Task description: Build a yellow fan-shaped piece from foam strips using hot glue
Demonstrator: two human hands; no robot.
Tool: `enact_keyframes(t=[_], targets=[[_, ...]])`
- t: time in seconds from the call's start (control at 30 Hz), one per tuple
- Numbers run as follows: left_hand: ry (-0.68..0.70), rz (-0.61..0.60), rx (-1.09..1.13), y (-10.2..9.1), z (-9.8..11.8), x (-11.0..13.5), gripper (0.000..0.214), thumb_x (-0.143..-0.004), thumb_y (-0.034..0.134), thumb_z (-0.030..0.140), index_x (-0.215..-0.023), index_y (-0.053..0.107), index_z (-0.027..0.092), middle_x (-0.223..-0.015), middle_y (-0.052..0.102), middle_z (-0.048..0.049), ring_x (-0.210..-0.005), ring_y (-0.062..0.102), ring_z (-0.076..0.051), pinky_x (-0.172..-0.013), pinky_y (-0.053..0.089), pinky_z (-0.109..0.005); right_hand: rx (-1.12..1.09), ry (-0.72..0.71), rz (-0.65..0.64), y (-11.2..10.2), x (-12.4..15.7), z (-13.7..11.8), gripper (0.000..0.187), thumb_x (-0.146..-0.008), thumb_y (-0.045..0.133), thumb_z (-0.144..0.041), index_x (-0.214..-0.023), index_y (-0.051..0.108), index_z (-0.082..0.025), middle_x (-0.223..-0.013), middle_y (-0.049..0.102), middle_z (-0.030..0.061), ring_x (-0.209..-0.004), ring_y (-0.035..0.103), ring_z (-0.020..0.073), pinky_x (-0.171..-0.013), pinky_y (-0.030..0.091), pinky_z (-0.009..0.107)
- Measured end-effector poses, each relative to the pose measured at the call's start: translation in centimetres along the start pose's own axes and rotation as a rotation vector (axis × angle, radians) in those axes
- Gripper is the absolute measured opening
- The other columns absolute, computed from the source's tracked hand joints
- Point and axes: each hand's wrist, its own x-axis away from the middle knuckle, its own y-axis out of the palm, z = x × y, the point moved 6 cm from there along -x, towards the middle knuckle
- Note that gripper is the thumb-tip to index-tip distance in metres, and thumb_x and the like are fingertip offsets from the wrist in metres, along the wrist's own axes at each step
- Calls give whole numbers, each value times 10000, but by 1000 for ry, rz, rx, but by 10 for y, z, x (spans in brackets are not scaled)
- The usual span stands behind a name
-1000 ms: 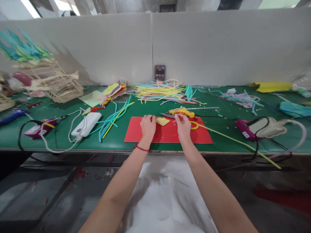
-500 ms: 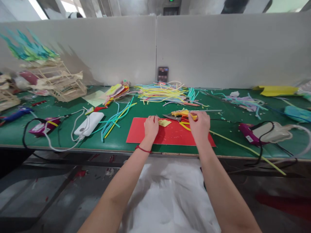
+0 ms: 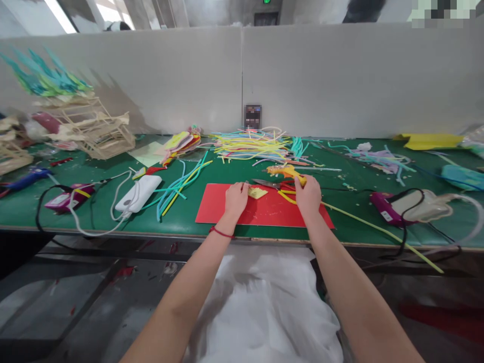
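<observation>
A small, ridged, pale-yellow piece (image 3: 258,193) lies on a flat red board (image 3: 214,204), left of a yellow plastic glue gun (image 3: 283,171). The left hand (image 3: 236,198) arches at the piece (pinching? I cannot tell); the right hand (image 3: 308,194), curled, holds the gun.

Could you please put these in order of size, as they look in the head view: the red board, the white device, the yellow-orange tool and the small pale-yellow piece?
Largest to smallest, by visible area:
1. red board
2. white device
3. yellow-orange tool
4. pale-yellow piece
</observation>
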Motion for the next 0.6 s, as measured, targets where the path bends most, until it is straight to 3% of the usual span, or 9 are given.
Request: enact_keyframes(t=[0.23, 0.43, 0.6], targets=[[-17, 18, 50, -2, -3, -1, 274, -885, 431, 251, -767, 674, 202, -876, 693, -82, -883, 616, -224, -841, 450, -349, -133, 83, 211, -17, -3, 9, 422, -881, 396, -502, -1005, 607, -158, -958, 639, 136, -862, 594, 243, -774, 454, 376], [105, 84, 206, -11, 15, 2, 208, -877, 465, 205, -856, 672, 196, -942, 681, -71, -936, 615, -193, -869, 458, -320, -259, -76, 152, -21, 0, -9, 419, -885, 405, -503, -1030, 591, -157, -967, 638, 127, -873, 598, 227, -770, 468, 361], [201, -17, 315, -5, 27, 6, 157, -859, 538, 235, -912, 682, 203, -933, 682, -55, -898, 626, -165, -836, 474, -283, -277, -118, 124, -24, 4, -19, 401, -899, 386, -496, -1040, 579, -173, -968, 637, 113, -887, 595, 220, -809, 459, 371]])
